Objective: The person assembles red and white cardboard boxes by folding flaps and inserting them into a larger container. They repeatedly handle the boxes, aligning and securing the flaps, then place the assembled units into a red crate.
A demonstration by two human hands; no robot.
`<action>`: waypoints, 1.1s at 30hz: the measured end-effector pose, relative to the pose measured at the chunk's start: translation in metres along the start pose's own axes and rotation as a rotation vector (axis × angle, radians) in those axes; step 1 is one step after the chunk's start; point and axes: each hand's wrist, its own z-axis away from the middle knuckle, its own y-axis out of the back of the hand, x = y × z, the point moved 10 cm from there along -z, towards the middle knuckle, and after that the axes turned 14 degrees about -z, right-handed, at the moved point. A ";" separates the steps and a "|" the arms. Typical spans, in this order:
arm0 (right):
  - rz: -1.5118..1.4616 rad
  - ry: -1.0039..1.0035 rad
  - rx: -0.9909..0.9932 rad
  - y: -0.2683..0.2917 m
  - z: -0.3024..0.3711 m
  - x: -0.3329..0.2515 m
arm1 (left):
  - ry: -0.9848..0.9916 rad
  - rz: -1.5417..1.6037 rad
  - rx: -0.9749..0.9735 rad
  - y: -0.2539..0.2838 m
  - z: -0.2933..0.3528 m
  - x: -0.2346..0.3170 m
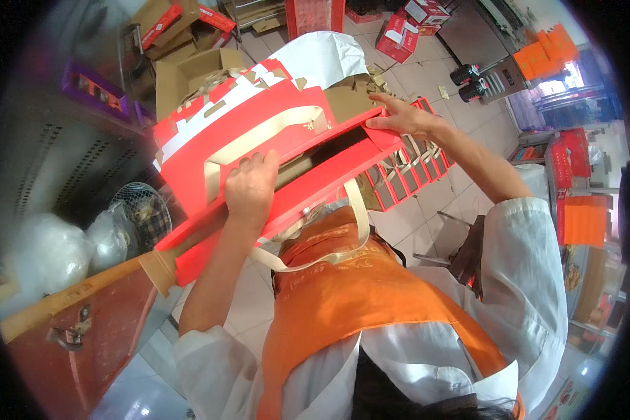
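In front of my body is a red paper carrier bag [304, 187] with brown insides and cream ribbon handles, its long mouth spread apart. My left hand [250, 185] is closed over the bag's rim toward its left part. At the bag's right end, my right hand [404, 117] grips the corner, thumb on the near side and fingers over the far one. One cream ribbon handle [357, 210] hangs on the side near my apron. The bag's bottom is hidden from view.
Behind the bag lie red and white torn-edged sheets [224, 105] and an open brown carton [182, 77]. More red bags with ribbons [406, 171] stand in a row at the right. A wooden-edged counter [77, 294] with clear plastic bags [56, 252] is at left. Red boxes [399, 38] sit on the tiled floor.
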 end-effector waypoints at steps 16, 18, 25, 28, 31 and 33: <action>0.334 -0.215 -0.024 -0.003 0.020 0.011 | -0.020 -0.018 -0.076 -0.007 0.001 0.008; 0.296 -0.158 -0.107 -0.011 0.022 -0.002 | -0.003 -0.044 -0.112 -0.011 0.002 0.005; 0.049 -0.252 -0.079 -0.011 0.029 0.006 | 0.001 -0.085 -0.220 -0.025 0.006 0.008; 0.159 -0.211 0.052 -0.003 0.021 0.013 | 0.016 -0.093 -0.138 -0.017 0.004 0.009; 0.125 -0.241 0.104 -0.001 0.018 0.025 | -0.030 -0.067 -0.132 -0.016 0.005 0.014; -0.037 -0.265 -0.002 -0.007 0.018 0.031 | 0.018 -0.050 -0.170 -0.019 0.005 0.007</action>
